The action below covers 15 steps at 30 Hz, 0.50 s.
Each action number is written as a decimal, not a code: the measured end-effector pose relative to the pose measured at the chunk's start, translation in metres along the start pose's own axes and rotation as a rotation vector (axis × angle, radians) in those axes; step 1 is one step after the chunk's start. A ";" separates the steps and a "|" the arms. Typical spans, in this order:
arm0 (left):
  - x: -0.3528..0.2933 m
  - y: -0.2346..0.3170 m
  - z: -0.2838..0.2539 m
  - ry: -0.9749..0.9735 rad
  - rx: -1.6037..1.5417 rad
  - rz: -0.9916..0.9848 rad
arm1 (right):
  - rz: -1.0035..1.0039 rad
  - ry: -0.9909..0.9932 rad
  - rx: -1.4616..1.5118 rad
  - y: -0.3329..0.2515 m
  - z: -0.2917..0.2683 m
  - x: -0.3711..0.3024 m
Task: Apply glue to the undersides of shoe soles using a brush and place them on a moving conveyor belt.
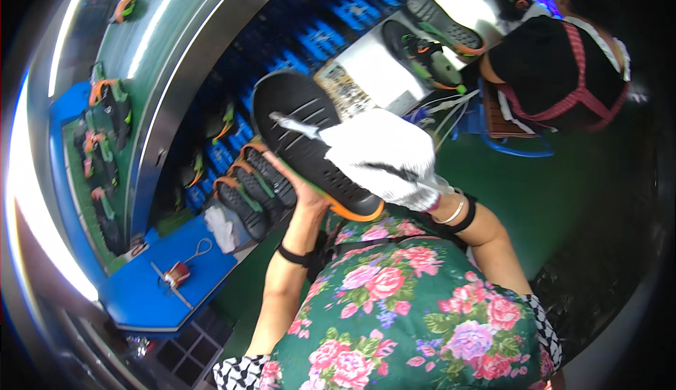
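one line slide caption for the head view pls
A left hand holds up a black, orange-edged sole, the white-gloved right hand over it, a blue table to the left.

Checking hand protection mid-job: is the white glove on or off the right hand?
On: the white glove covers the right hand, its cuff ending at the wrist.

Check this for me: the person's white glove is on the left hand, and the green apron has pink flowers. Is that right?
Not quite. In the head view, the white glove is on the right hand; the left hand is bare, holding the black sole. The green apron does have pink flowers.
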<state>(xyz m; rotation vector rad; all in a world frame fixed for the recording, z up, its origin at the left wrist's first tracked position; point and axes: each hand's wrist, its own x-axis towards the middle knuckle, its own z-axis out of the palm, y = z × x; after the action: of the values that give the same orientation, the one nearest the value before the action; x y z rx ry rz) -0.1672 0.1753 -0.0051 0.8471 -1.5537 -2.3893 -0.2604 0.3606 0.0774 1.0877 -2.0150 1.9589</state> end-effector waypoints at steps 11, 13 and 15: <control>0.016 -0.057 -0.066 -0.125 -0.417 -0.200 | 0.053 0.029 0.142 -0.001 0.007 -0.007; 0.015 -0.049 -0.045 -0.101 -0.398 -0.241 | -0.013 -0.006 0.026 0.000 0.010 -0.013; 0.020 -0.101 -0.163 -0.307 -0.427 -0.279 | -0.128 -0.063 0.027 -0.007 0.028 -0.011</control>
<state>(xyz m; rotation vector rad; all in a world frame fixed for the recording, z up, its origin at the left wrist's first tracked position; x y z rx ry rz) -0.0790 0.0828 -0.1496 0.6625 -0.9833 -3.0139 -0.2374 0.3403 0.0728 1.2653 -1.9025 1.9166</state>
